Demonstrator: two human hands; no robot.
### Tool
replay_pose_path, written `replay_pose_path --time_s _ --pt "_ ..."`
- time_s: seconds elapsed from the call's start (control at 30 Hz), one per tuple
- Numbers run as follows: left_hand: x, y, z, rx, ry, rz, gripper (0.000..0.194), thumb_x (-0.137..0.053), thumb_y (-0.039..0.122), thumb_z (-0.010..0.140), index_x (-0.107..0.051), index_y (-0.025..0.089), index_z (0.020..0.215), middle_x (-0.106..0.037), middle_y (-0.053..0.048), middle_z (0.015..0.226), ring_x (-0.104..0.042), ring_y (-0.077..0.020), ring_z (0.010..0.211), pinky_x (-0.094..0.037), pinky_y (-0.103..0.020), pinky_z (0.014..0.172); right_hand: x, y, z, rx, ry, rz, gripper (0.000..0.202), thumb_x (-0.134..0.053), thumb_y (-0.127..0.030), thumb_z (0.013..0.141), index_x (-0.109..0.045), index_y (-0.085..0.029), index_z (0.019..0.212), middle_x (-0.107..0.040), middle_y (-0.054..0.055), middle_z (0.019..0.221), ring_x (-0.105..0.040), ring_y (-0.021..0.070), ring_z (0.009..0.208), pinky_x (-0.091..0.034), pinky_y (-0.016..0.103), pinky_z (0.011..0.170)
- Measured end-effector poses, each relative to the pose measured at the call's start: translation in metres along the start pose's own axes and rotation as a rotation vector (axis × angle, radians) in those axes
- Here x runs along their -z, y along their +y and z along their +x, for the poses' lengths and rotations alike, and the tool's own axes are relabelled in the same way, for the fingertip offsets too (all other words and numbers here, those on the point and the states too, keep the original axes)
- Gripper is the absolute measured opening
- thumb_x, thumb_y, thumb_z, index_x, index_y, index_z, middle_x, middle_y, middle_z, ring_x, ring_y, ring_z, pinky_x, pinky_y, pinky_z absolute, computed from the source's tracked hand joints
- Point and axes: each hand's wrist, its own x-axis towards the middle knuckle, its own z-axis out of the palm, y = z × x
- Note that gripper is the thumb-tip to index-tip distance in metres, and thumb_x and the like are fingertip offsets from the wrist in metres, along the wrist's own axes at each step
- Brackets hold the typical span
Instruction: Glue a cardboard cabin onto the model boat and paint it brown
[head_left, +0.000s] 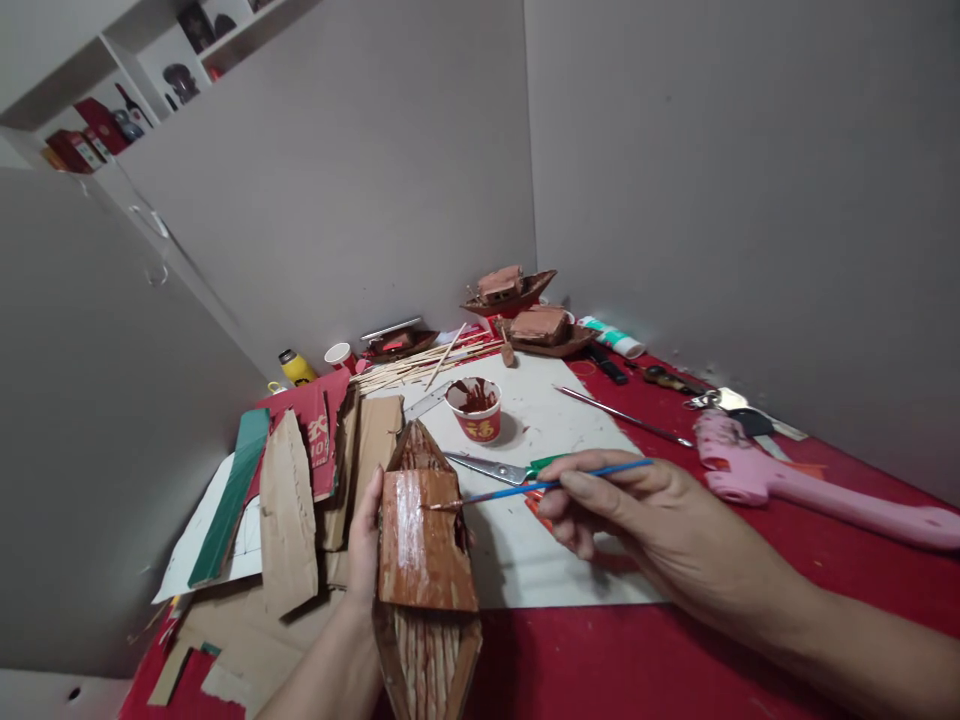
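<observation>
My left hand [365, 545] holds a small brown model boat [427, 555] from its left side and beneath, its glossy curved roof facing up. Between the fingertips of my right hand [600, 495] is a thin blue paintbrush [517, 490], and its tip touches the roof near the right edge. Wet shine shows along the left part of the roof. A paper cup [480, 425] with dark brown paint inside stands just beyond the boat. Scissors [487, 467] with green handles lie on white paper [555, 590], partly behind my right hand.
Cardboard pieces [289, 520] and a green strip [232, 500] lie at left. Thin sticks [420, 362], two more boats [510, 288] [544, 330] and a yellow bottle [296, 367] are at the back. A pink tool [810, 490] and a metal rod [622, 415] lie on the red table at right.
</observation>
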Motion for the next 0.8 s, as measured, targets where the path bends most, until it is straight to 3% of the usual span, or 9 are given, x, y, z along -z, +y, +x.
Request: replay_pose_path --time_s 0.17,0.33,0.53,0.7,0.8 --pt "0.008 0.000 0.010 0.040 -0.127 -0.058 0.049 -0.057 0.047 0.085 -0.064 0.012 0.118 -0.075 -0.010 0.092 -0.072 -0.0272 0.083 -0.057 -0.038 0.075 -0.003 0.001 -0.002 -0.010 -0.185 0.037 0.028 -0.078 -0.045 0.074 -0.075 -0.017 0.078 -0.073 0.006 0.068 -0.064 0.0129 0.056 -0.050 0.020 0.048" --pt "0.018 -0.007 0.018 0.082 -0.187 -0.059 0.051 -0.049 0.056 0.089 -0.062 0.013 0.112 -0.071 -0.008 0.096 -0.069 -0.0197 0.081 -0.054 -0.040 0.077 0.000 0.002 0.003 -0.044 -0.001 0.094 0.034 -0.082 -0.049 0.066 -0.072 -0.019 0.078 -0.071 0.003 0.066 -0.058 0.0101 0.048 -0.045 0.018 0.042" --pt "0.030 -0.013 0.020 0.099 -0.232 -0.051 0.056 -0.046 0.063 0.088 -0.064 0.012 0.106 -0.069 -0.005 0.084 -0.066 -0.0165 0.069 -0.053 -0.036 0.070 -0.003 0.001 0.001 -0.035 -0.155 0.071 0.030 -0.079 -0.046 0.072 -0.073 -0.017 0.078 -0.071 0.006 0.066 -0.062 0.0121 0.053 -0.048 0.020 0.046" --pt "0.036 -0.014 0.025 0.097 -0.232 -0.051 0.048 -0.049 0.056 0.090 -0.062 0.014 0.109 -0.068 -0.006 0.095 -0.065 -0.0172 0.078 -0.054 -0.037 0.073 -0.001 0.002 0.003 -0.054 -0.029 0.111 0.034 -0.082 -0.047 0.067 -0.072 -0.018 0.078 -0.071 0.004 0.067 -0.059 0.0103 0.050 -0.045 0.019 0.043" --pt "0.035 -0.015 0.025 0.082 -0.213 -0.055 0.047 -0.048 0.055 0.091 -0.061 0.014 0.110 -0.067 -0.006 0.097 -0.065 -0.0170 0.079 -0.054 -0.037 0.073 0.000 0.002 0.004 -0.050 -0.076 0.118 0.030 -0.081 -0.045 0.070 -0.072 -0.018 0.080 -0.071 0.004 0.067 -0.060 0.0103 0.050 -0.046 0.018 0.044"
